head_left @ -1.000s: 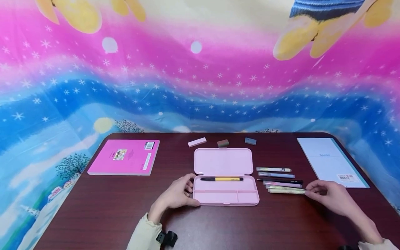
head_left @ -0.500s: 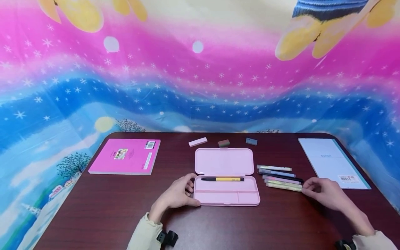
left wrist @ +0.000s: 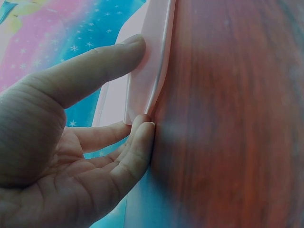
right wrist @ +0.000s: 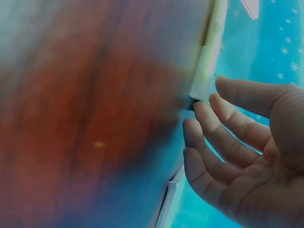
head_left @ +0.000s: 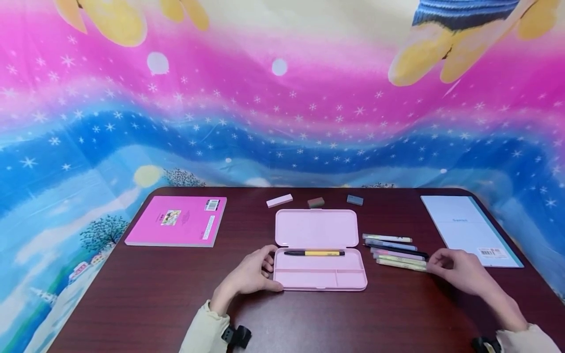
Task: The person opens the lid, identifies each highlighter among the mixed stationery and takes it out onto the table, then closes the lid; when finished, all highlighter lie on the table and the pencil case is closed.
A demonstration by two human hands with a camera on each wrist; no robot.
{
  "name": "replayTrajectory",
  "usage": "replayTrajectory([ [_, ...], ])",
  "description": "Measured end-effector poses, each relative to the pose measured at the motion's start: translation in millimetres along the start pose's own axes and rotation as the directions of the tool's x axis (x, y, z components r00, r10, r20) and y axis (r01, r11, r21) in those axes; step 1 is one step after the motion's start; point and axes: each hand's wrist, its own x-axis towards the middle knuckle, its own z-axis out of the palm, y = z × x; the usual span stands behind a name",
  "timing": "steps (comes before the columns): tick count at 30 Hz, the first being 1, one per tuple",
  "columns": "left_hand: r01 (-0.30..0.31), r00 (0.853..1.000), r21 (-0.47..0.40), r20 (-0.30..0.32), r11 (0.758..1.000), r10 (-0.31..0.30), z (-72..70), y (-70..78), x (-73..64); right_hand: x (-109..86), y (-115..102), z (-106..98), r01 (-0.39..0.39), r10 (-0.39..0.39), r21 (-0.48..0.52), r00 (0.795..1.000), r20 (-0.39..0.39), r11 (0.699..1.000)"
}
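An open pink pencil case [head_left: 309,278] lies mid-table, with a yellow and black pen [head_left: 320,253] in its long compartment. My left hand [head_left: 248,270] holds the case's left front corner. In the left wrist view the thumb [left wrist: 107,61] presses the front wall and the fingertips touch the side. To the right of the case lie several pens, among them a blue one [head_left: 393,244], a black one and, nearest me, a pale yellow highlighter [head_left: 399,264]. My right hand [head_left: 459,270] is at their right ends, its fingers loosely bent around the highlighter's end without closing on it.
Behind the case are a pink-white eraser [head_left: 279,200], a brown and green eraser [head_left: 316,202] and a grey-blue eraser [head_left: 355,200]. A pink book [head_left: 176,223] lies at the left. At the right, a pale blue notebook [head_left: 461,220] lies just behind my right hand.
My right hand has shifted slightly left, and the pens' right ends have moved closer together and a little left. My left hand has stayed on the case.
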Motion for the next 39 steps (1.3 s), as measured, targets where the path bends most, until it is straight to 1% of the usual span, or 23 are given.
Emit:
replayTrajectory([
  [2,-0.002,1.0,-0.001,0.001,1.0,0.002,0.3,0.1,0.3,0.0,-2.2,-2.9,0.001,0.0,0.009,1.0,-0.028,1.0],
  [4,-0.004,1.0,-0.001,0.002,1.0,0.004,0.4,0.0,0.3,0.8,-6.0,-6.2,-0.006,0.009,0.044,0.998,-0.057,0.999],
  [6,-0.004,1.0,-0.004,0.002,1.0,0.004,0.4,-0.2,0.0,2.6,-11.8,-10.1,-0.009,0.018,0.095,0.996,-0.091,0.995],
  [9,-0.013,1.0,-0.005,-0.002,1.0,0.013,0.2,-0.1,-0.6,7.1,-23.0,-13.5,-0.002,0.028,0.191,0.991,-0.134,0.982],
  [12,-0.017,1.0,-0.007,-0.006,1.0,0.017,0.0,0.8,-1.1,12.5,-34.9,-13.0,0.03,0.011,0.288,0.99,-0.14,0.957],
  [15,-0.015,1.0,-0.008,-0.004,1.0,0.015,0.6,0.8,-0.6,17.6,-47.2,-10.5,0.049,-0.005,0.359,0.992,-0.123,0.932],
  [22,-0.001,1.0,0.001,0.0,1.0,0.001,0.7,-0.9,0.2,32.7,-71.4,1.0,0.092,-0.035,0.446,0.99,-0.135,0.89],
  [23,-0.002,1.0,0.003,0.0,1.0,0.002,0.8,-1.1,0.2,34.8,-74.1,4.3,0.107,-0.043,0.462,0.988,-0.148,0.88],
  [25,-0.001,1.0,0.011,0.002,1.0,0.001,1.1,-1.7,0.5,38.5,-81.4,9.2,0.124,-0.058,0.493,0.987,-0.147,0.861],
  [26,0.0,1.0,0.013,0.002,1.0,0.0,1.2,-1.9,0.7,40.2,-85.1,11.8,0.13,-0.067,0.51,0.988,-0.14,0.85],
  [28,-0.003,1.0,0.014,0.002,1.0,0.003,1.2,-2.1,0.9,43.7,-93.6,17.1,0.128,-0.081,0.567,0.991,-0.108,0.814],
  [29,-0.004,1.0,0.014,0.002,1.0,0.004,1.2,-2.0,0.9,45.6,-97.4,20.1,0.122,-0.085,0.583,0.992,-0.091,0.803],
  [31,-0.005,1.0,0.012,0.002,1.0,0.005,0.9,-1.7,0.7,49.2,-106.7,24.7,0.088,-0.082,0.593,0.996,-0.038,0.8],
  [33,-0.004,1.0,0.012,0.0,1.0,0.004,0.5,-1.4,0.3,52.6,-115.1,30.1,0.068,-0.08,0.588,0.997,-0.006,0.806],
  [34,-0.003,1.0,0.01,0.0,1.0,0.003,0.4,-1.2,0.0,53.9,-119.2,32.8,0.065,-0.081,0.562,0.997,0.003,0.824],
  [35,-0.003,1.0,0.008,0.0,1.0,0.003,0.4,-1.1,-0.3,55.1,-123.0,35.6,0.065,-0.085,0.546,0.996,0.012,0.835],
  [36,-0.003,1.0,0.007,0.0,1.0,0.003,0.3,-1.0,-0.5,55.9,-127.1,38.3,0.067,-0.092,0.537,0.996,0.019,0.841],
  [39,-0.007,1.0,0.0,0.003,1.0,0.007,0.8,-0.9,-0.6,57.6,-137.3,46.3,0.091,-0.136,0.525,0.99,0.046,0.846],
])
